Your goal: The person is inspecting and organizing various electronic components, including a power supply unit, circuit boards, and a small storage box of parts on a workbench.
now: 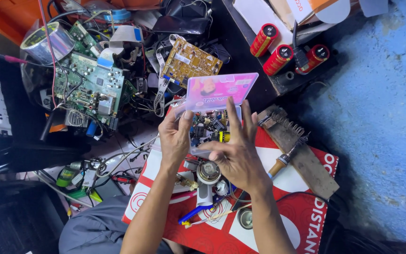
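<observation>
Gripping the open parts box (210, 124), left hand (175, 136) and right hand (236, 157) could tip it, spilling small components.

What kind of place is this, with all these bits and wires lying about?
Most likely a small electronics repair workbench. Bare circuit boards lie in a heap, a soldering iron rests on its stand, and both hands hold an open plastic box of small components.

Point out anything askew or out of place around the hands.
Circuit boards, ribbon cables and wires lie heaped at upper left. The soldering iron lies slantwise on its stand. Both hands hold the open plastic parts box.
</observation>
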